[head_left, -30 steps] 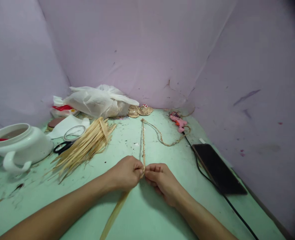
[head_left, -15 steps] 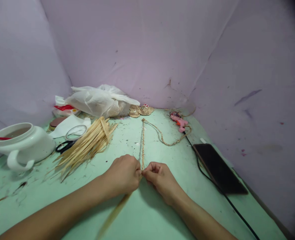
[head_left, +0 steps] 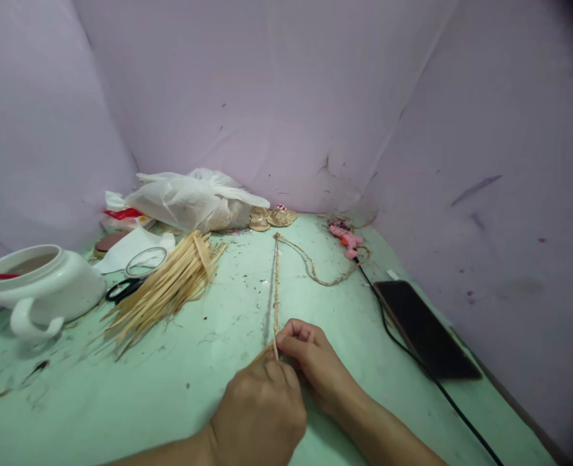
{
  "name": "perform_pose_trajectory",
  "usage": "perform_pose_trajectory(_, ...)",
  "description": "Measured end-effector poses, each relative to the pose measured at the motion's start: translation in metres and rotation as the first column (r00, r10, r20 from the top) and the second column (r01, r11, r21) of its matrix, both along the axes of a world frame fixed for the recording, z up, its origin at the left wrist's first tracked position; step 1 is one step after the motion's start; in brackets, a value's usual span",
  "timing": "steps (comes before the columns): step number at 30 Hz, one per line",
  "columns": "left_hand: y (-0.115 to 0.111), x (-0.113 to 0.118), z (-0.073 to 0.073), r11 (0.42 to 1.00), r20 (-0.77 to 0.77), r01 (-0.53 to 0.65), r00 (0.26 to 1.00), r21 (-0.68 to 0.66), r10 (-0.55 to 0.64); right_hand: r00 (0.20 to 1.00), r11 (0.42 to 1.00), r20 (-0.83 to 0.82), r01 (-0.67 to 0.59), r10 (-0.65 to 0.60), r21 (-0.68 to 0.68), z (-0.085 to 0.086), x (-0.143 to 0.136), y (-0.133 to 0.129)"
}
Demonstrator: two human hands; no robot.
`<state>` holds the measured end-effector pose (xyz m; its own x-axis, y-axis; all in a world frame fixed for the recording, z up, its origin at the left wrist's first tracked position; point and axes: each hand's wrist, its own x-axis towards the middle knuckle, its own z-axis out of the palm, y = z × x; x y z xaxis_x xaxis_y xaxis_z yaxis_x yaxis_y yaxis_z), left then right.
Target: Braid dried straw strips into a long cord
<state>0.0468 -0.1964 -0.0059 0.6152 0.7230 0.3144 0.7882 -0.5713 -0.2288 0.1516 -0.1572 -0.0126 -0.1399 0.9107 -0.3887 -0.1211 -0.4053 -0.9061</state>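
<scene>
A thin twisted straw cord runs from the back of the green table straight toward me, and its far part bends off to the right in a loose curve. My right hand pinches the cord's near end between thumb and forefinger. Closer to me, my left hand is closed over the straw strands that come out of the cord; its fingertips are mostly hidden. One pale strand slants off to the left of the cord, by the left knuckles.
Left stand a white pot with a red stick, black-handled scissors, a tape roll and a straw bundle. A plastic bag lies behind. Right are a pink glue gun, its black cable and a phone.
My left hand has moved down and right, from beside the cord's end to in front of it, drawing strands toward me. The right hand stays pinched at nearly the same place.
</scene>
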Motion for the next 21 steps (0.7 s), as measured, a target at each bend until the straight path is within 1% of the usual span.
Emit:
perform_pose_trajectory(2, -0.003, 0.001, -0.008, 0.992, 0.004, 0.055, 0.998, 0.114, -0.056, 0.999, 0.999, -0.049, -0.013, 0.011, -0.034, 0.001, 0.000, -0.001)
perform_pose_trajectory(3, -0.004, 0.002, -0.011, 0.989, 0.003, 0.075, 0.997, 0.127, -0.076, 0.998, 0.999, -0.059, -0.021, 0.018, -0.046, 0.001, 0.000, -0.001)
perform_pose_trajectory(4, -0.004, 0.002, -0.011, 0.989, 0.004, 0.099, 0.995, 0.110, -0.100, 0.998, 0.998, -0.056, -0.029, 0.026, -0.051, 0.001, 0.000, -0.001)
perform_pose_trajectory(5, -0.003, 0.001, -0.010, 0.989, 0.014, 0.133, 0.991, 0.065, -0.134, 0.998, 0.998, -0.050, -0.037, 0.034, -0.052, 0.001, 0.001, -0.001)
perform_pose_trajectory(6, -0.002, 0.000, -0.006, 0.986, 0.036, 0.168, 0.985, -0.001, -0.168, 0.998, 0.998, -0.048, -0.044, 0.042, -0.054, 0.001, 0.001, -0.001)
perform_pose_trajectory(7, 0.001, -0.002, 0.000, 0.981, 0.078, 0.180, 0.982, -0.079, -0.174, 0.998, 0.997, -0.050, -0.049, 0.046, -0.059, 0.001, 0.001, -0.001)
perform_pose_trajectory(8, 0.006, -0.005, 0.008, 0.970, 0.147, 0.176, 0.977, -0.170, -0.152, 0.997, 0.997, -0.057, -0.051, 0.047, -0.064, 0.000, 0.002, 0.000)
perform_pose_trajectory(9, 0.012, -0.008, 0.017, 0.957, 0.225, 0.118, 0.973, -0.263, -0.058, 0.996, 0.996, -0.068, -0.056, 0.051, -0.069, 0.000, 0.002, 0.000)
perform_pose_trajectory(10, 0.020, -0.012, 0.026, 0.937, 0.328, 0.010, 0.938, -0.348, 0.112, 0.995, 0.995, -0.080, -0.064, 0.059, -0.071, 0.001, 0.003, 0.000)
perform_pose_trajectory(11, 0.029, -0.016, 0.034, 0.881, 0.429, -0.053, 0.858, -0.471, 0.281, 0.994, 0.995, -0.087, -0.075, 0.069, -0.071, 0.001, 0.003, 0.000)
perform_pose_trajectory(12, 0.038, -0.019, 0.040, 0.783, 0.485, -0.065, 0.752, -0.618, 0.446, 0.993, 0.994, -0.084, -0.088, 0.082, -0.067, 0.001, 0.003, 0.000)
perform_pose_trajectory(13, 0.047, -0.021, 0.044, 0.616, 0.455, -0.009, 0.667, -0.788, 0.591, 0.993, 0.993, -0.077, -0.099, 0.094, -0.059, 0.001, 0.004, 0.000)
perform_pose_trajectory(14, 0.055, -0.023, 0.045, 0.408, 0.369, 0.087, 0.621, -0.909, 0.691, 0.992, 0.993, -0.072, -0.110, 0.106, -0.046, 0.002, 0.004, 0.001)
perform_pose_trajectory(15, 0.061, -0.024, 0.044, 0.230, 0.308, 0.204, 0.602, -0.951, 0.737, 0.991, 0.993, -0.071, -0.119, 0.117, -0.023, 0.001, 0.004, 0.001)
perform_pose_trajectory(16, 0.066, -0.024, 0.040, 0.094, 0.269, 0.306, 0.604, -0.948, 0.750, 0.989, 0.991, -0.069, -0.131, 0.131, 0.007, 0.001, 0.005, 0.002)
perform_pose_trajectory(17, 0.069, -0.024, 0.035, 0.008, 0.253, 0.374, 0.611, -0.928, 0.750, 0.987, 0.988, -0.059, -0.147, 0.150, 0.044, 0.000, 0.006, 0.003)
perform_pose_trajectory(18, 0.070, -0.024, 0.030, -0.023, 0.254, 0.406, 0.616, -0.914, 0.746, 0.985, 0.982, -0.031, -0.165, 0.168, 0.087, -0.001, 0.007, 0.004)
perform_pose_trajectory(19, 0.071, -0.023, 0.025, -0.023, 0.254, 0.399, 0.625, -0.917, 0.738, 0.982, 0.973, 0.018, -0.190, 0.189, 0.129, -0.003, 0.009, 0.005)
perform_pose_trajectory(20, 0.071, -0.023, 0.020, -0.002, 0.246, 0.361, 0.641, -0.933, 0.727, 0.974, 0.960, 0.093, -0.220, 0.206, 0.172, -0.004, 0.010, 0.006)
perform_pose_trajectory(21, 0.071, -0.022, 0.015, 0.044, 0.244, 0.306, 0.656, -0.951, 0.714, 0.959, 0.944, 0.192, -0.249, 0.209, 0.216, -0.006, 0.013, 0.006)
